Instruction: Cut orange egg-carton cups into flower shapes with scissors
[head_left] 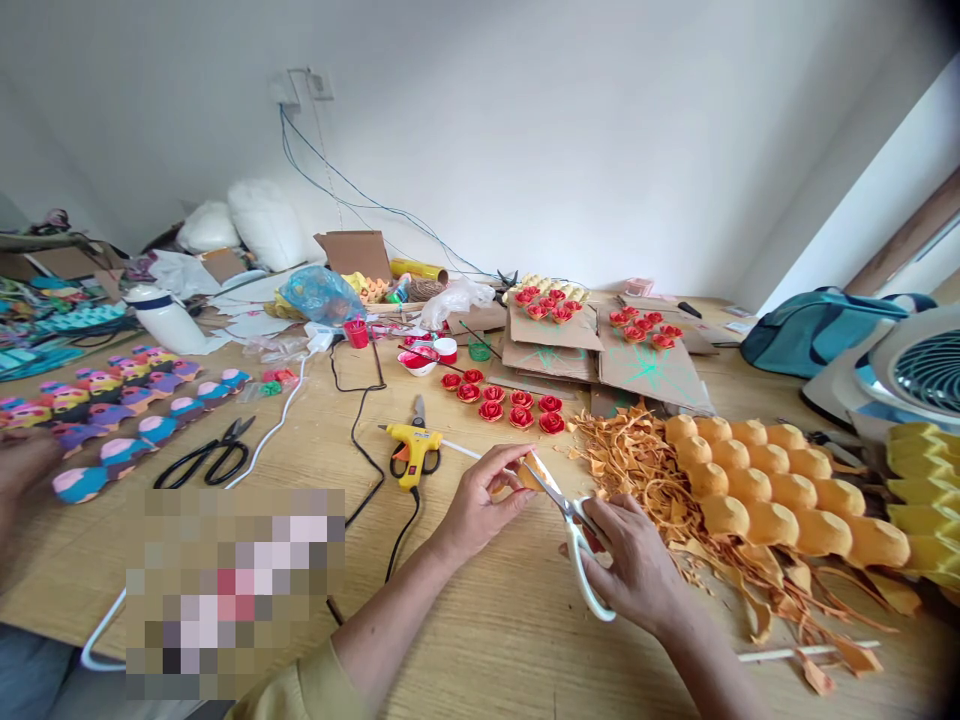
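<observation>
My left hand (480, 500) pinches a small orange piece of egg carton (527, 478) just above the wooden table (480, 640). White-handled scissors (574, 530) sit in my right hand (634, 570), fingers through the loops, blades at the orange piece. A pile of orange trimmings (634, 455) lies just beyond the scissors. To the right lies an orange egg carton with round cups (780, 495).
A yellow glue gun (412, 448) with a black cord lies left of my hands, black scissors (214, 455) farther left. Red paper roses (510, 400) sit on the table and on cardboard sheets (645, 370). Coloured painted shapes (120, 410), another person's hand (26, 465), a fan (911, 370) and a blue bag (817, 325) ring the table.
</observation>
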